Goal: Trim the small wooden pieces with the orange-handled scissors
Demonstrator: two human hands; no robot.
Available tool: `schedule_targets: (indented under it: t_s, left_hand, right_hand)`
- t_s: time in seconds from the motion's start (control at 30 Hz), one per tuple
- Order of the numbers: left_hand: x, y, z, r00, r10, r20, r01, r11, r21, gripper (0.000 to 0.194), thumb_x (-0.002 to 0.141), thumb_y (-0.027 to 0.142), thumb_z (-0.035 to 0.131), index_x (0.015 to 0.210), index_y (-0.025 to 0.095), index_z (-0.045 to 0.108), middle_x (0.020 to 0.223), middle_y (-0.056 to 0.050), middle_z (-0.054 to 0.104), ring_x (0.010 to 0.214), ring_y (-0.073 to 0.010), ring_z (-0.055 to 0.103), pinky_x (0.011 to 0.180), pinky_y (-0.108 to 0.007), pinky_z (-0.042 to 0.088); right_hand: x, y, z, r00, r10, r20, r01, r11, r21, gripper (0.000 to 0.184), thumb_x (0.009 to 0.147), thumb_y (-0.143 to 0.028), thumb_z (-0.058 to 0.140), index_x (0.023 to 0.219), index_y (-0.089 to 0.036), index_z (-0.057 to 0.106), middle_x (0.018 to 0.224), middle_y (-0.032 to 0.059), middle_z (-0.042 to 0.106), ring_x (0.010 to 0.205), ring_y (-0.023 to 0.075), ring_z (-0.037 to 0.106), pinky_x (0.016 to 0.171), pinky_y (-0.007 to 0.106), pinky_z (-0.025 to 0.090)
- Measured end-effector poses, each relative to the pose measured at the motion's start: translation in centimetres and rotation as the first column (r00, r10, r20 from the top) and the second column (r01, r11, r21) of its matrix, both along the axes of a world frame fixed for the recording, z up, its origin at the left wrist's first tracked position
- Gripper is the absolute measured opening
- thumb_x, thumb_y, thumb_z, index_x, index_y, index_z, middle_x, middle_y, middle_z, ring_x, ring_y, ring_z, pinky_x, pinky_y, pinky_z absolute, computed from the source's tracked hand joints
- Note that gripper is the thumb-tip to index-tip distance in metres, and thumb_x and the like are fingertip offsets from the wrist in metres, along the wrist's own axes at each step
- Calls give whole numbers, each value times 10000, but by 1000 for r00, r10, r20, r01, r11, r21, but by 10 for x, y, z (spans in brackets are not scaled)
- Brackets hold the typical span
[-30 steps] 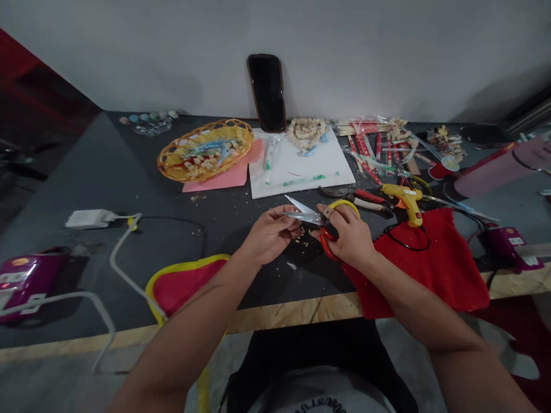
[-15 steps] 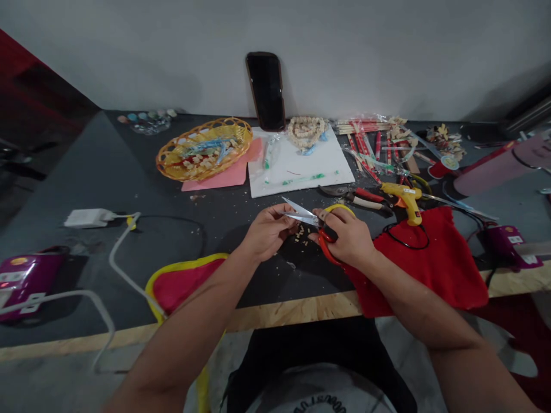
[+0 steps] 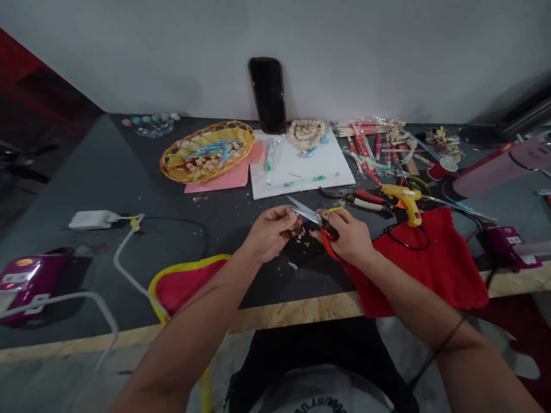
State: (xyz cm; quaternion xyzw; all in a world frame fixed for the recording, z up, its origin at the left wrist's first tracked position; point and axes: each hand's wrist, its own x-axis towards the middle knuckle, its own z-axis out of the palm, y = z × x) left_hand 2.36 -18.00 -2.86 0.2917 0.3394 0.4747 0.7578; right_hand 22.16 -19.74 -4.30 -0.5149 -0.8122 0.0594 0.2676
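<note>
Red cloth (image 3: 434, 269) lies by my right hand (image 3: 348, 234), which grips the scissors (image 3: 310, 216), blades parted beside my left hand (image 3: 271, 232), its fingertips pinched on what I cannot tell. Pale scraps (image 3: 302, 231) lie beneath, pruning shears (image 3: 365, 201) and a glue gun (image 3: 404, 199) just beyond. Farther off, a wicker basket (image 3: 246, 136) holds pale pieces (image 3: 204, 166) and blue strands (image 3: 226, 150)

Head camera: sat on the person's head, facing forward and down.
Table (image 3: 116, 178): lay below the lens, near edge (image 3: 297, 312) crossing low in view.
Wall (image 3: 365, 57): rose straight ahead, across the top.
Left hand (image 3: 271, 234), right hand (image 3: 349, 234): came mid-view, farther off than the forearms (image 3: 193, 332).
Dark clothing (image 3: 310, 344): showed at bottom, from above.
</note>
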Motion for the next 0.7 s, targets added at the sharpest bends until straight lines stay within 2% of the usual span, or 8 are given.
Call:
schedule_targets:
  t_s: [0.1,0.17,0.23,0.3,0.4,0.47,0.57,0.7]
  left_hand:
    - [-5,3,3,996,12,-87,-7,998,66,290,609,335,850,644,134,645,635,3,569,557,-71,440,548,-210,374]
    - [-11,6,3,959,51,-278,-1,984,176,267,645,361,815,692,143,668,686,-10,604,592,-87,471,585,-224,388]
    - [-19,10,2,831,102,-547,89,946,312,221,691,354,768,742,153,693,733,-26,642,655,-120,523,635,-245,405]
    - [-26,13,1,641,151,-752,254,883,394,153,724,318,723,768,172,712,783,-39,677,722,-158,565,685,-272,418]
    - [-30,17,-1,466,230,-854,431,784,446,66,732,243,683,765,217,733,832,-46,714,847,-209,592,793,-318,428]
    - [-30,18,-4,425,235,-874,492,751,441,100,725,211,670,782,240,747,843,-48,728,894,-230,591,832,-336,428]
    - [-30,19,-7,405,212,-889,527,741,416,188,719,163,629,820,259,755,868,-40,738,904,-235,593,843,-341,433]
    - [-31,21,-8,419,257,-871,461,766,448,270,693,83,567,797,243,757,885,-53,736,890,-243,595,856,-354,432]
  right_hand:
    - [5,6,2,993,-73,-95,71,997,-31,447,848,-500,620,1199,-223,618,1040,84,673,872,210,647,704,296,521]
    - [10,10,4,982,-104,-154,96,993,-63,457,841,-493,624,1198,-207,612,973,74,659,800,199,629,676,296,510]
    - [14,13,4,971,-115,-211,96,990,-99,463,842,-489,620,1201,-197,605,901,55,640,748,188,605,651,290,495]
    - [16,15,3,959,-112,-261,81,989,-124,462,843,-491,614,1198,-196,600,855,38,622,721,180,582,646,288,485]
    - [15,16,1,953,-90,-290,52,989,-138,450,843,-500,609,1174,-195,604,854,35,612,715,176,560,649,290,477]
    - [15,16,1,954,-78,-288,36,988,-148,442,846,-500,605,1165,-194,606,875,40,613,713,173,553,644,289,473]
    - [14,16,2,954,-75,-291,30,987,-156,441,845,-498,604,1165,-195,603,854,34,606,685,164,535,622,282,467]
    - [15,16,1,952,-78,-297,35,988,-148,439,835,-506,612,1147,-196,608,826,25,594,652,155,515,610,278,463]
